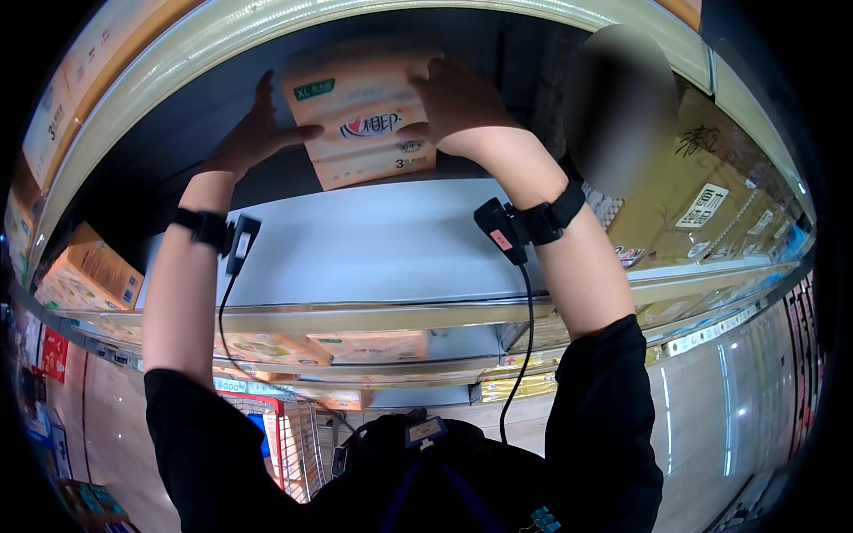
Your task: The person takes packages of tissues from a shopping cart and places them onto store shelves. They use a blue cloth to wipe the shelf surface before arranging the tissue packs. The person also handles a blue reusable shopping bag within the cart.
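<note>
An orange multi-pack of tissues stands slightly tilted at the back of a white shelf board, in the shade of the shelf above. My right hand grips its right side, with the thumb across the front and a finger by the upper corner. On the other side, my left hand has its fingers spread apart, and the thumb tip overlaps the pack's left edge. Whether that thumb presses on the pack is hard to tell. Both wrists wear black straps with small cabled devices.
Another orange pack sits at the shelf's left end. Yellow-brown tissue packs fill the right side. Above curves the upper shelf's edge. Lower shelves hold more orange packs. A red-rimmed wire shopping cart stands below left.
</note>
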The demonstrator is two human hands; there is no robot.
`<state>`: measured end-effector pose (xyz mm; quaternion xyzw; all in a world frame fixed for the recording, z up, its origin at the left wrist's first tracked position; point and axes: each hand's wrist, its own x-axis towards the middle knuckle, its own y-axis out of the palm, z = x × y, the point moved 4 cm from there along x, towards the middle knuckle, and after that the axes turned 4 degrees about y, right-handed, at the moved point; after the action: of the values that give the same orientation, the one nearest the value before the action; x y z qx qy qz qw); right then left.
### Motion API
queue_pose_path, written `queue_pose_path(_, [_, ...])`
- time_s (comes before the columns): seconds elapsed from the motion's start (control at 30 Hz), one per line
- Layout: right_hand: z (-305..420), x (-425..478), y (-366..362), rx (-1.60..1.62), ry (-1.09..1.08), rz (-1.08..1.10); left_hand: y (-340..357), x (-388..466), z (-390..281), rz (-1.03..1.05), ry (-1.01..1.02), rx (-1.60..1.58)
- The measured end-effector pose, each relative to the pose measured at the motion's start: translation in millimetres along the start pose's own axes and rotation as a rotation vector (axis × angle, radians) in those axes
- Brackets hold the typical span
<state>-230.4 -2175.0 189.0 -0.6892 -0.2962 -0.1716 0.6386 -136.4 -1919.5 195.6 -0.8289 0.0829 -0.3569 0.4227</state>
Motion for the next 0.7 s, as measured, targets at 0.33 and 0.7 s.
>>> queue_pose_path(0.33, [-54, 37, 47, 0.687, 0.227, 0.190, 29, 39, 13, 0.064, -0.253, -0.431])
queue_pose_path(0.7, [-52, 20, 58, 0.936, 0.358, 0.361, 11, 9, 10, 0.132, -0.158, -0.272])
